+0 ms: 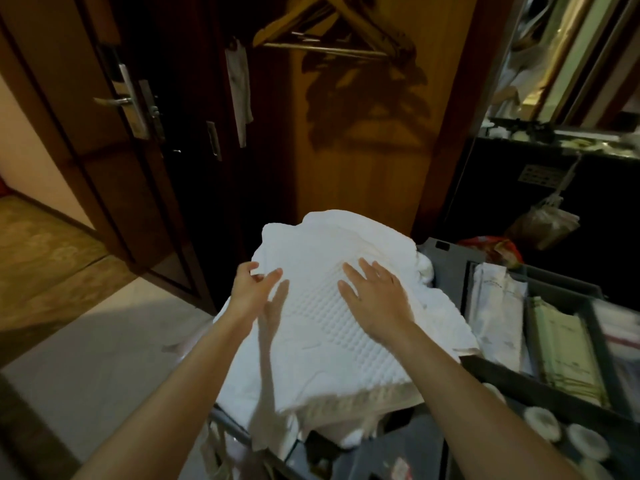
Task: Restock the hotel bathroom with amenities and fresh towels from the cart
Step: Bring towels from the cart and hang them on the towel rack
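A stack of white towels [322,327] lies on the left end of the grey housekeeping cart [446,268]. The top towel has a waffle pattern in its middle. My left hand [251,289] is at the towel's left edge, thumb and fingers curled round the edge of the fabric. My right hand [375,299] lies flat on top of the towel with its fingers spread. To the right, the cart's compartments hold white sachets [495,313], pale green packets [562,351] and round white items [554,431].
An open dark wooden door [128,133] with a metal handle stands at the left. Ahead is a wardrobe with wooden hangers [325,26]. A dark counter [561,143] with small items is at the right, and a bag [543,226] hangs below it. Pale floor tiles lie at the lower left.
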`<state>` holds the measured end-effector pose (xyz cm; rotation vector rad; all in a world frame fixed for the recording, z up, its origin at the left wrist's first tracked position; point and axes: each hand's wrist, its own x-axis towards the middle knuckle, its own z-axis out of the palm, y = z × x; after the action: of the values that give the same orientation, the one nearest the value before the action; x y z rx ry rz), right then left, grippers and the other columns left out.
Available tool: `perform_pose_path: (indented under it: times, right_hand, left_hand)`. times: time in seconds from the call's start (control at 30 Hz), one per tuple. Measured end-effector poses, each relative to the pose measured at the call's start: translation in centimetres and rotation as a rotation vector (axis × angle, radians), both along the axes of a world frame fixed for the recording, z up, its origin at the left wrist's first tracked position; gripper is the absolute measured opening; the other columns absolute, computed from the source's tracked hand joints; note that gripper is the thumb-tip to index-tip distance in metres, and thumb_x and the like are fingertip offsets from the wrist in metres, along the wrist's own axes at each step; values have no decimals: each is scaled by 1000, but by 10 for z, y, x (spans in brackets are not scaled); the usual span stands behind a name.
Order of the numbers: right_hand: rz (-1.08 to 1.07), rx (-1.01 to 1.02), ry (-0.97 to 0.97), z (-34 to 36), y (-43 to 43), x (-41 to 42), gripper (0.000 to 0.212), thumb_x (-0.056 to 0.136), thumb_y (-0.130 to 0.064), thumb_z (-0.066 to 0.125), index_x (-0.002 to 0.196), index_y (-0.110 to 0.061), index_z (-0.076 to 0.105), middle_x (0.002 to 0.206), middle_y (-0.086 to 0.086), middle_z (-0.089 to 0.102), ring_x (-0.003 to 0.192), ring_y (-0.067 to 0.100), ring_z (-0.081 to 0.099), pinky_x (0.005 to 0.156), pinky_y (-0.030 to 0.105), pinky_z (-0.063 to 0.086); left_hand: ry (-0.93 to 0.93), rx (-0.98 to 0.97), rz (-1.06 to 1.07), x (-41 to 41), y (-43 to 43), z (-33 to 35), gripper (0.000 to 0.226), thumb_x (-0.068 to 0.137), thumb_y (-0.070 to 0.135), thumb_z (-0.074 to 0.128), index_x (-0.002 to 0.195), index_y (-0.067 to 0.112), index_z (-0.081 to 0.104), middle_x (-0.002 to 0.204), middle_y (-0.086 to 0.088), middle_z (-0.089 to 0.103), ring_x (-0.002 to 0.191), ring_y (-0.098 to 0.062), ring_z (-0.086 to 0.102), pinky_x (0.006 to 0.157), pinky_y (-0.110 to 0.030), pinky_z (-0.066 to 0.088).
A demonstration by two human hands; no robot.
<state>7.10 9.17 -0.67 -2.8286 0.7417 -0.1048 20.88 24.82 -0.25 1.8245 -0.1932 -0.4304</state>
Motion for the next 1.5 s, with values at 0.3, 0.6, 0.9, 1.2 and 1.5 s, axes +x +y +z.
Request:
perform_pose_path:
  times: [0.3,0.6,0.9,1.2,1.5]
  right_hand:
    - [-58,171,-62,-2,-3,1,46,101,-45,17,146,-38,23,159,-9,10,146,16,4,119,39,6]
    - [-257,974,-336,24,-11,1,56,95,-60,25,134,-29,50,137,-15,43,129,6,34,117,38,15]
    - [-265,1017,-596,111,-25,-20,35,102,-35,31,99,-22,63,117,5,64,102,18,62,93,35,45]
    - [-73,916,-865,157,23,0,33,101,-20,37,87,-16,67,91,3,68,81,12,65,66,21,51]
    - [-5,1261,-199,128,62,23,77,91,-66,15,130,-11,52,127,12,59,111,30,60,96,39,49]
  left_hand:
    - [528,-233,-209,28,-9,23,36,84,48,60,87,12,60,77,-8,61,75,-20,60,62,-30,46]
    - [589,-346,-286,22,-20,36,53,80,44,67,123,16,51,120,-15,60,110,-31,56,84,-44,50]
    - [548,-631,-223,14,-33,100,51,92,48,47,119,4,51,111,-16,62,97,-28,60,74,-39,51]
    - [305,-1038,30,-3,-47,164,37,95,29,51,122,4,52,106,-10,66,93,-21,67,83,-37,56]
    - [384,-1233,126,11,-57,179,46,92,24,58,131,2,47,121,-16,60,102,-25,63,83,-35,55]
